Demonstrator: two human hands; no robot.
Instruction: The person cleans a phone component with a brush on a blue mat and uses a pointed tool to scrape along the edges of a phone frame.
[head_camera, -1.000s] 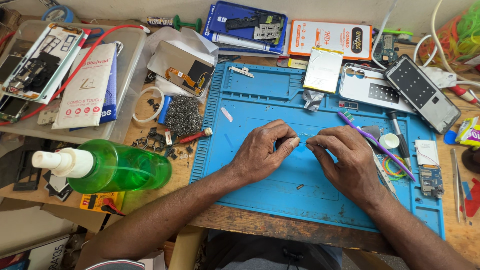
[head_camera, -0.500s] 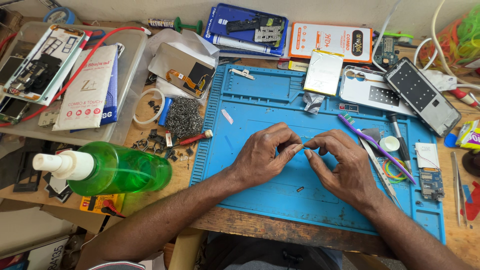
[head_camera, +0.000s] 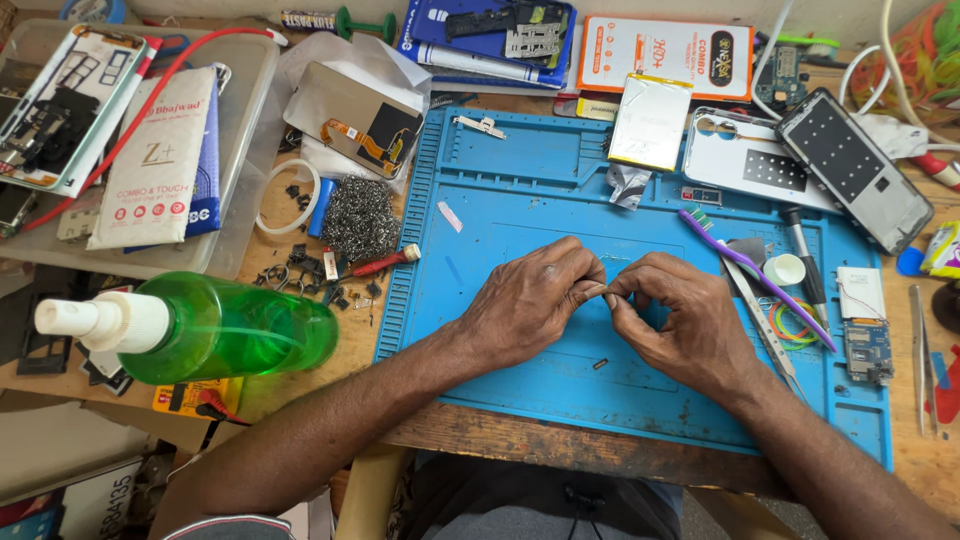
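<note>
Left hand (head_camera: 535, 300) and right hand (head_camera: 675, 320) meet fingertip to fingertip over the blue mat (head_camera: 520, 190), pinching something too small to identify.

Head-worn view, steeply down, close

Matt blue rubbery mat (head_camera: 520, 200), worn wooden bench (head_camera: 560, 445)

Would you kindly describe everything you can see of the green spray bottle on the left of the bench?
The green spray bottle is translucent green plastic with a white nozzle cap at its left end. It lies on its side, its length roughly left to right, on the wooden bench just left of the blue work mat. Neither hand touches it. Small dark parts lie scattered behind it, and a yellow object sits partly under its lower edge.
</note>
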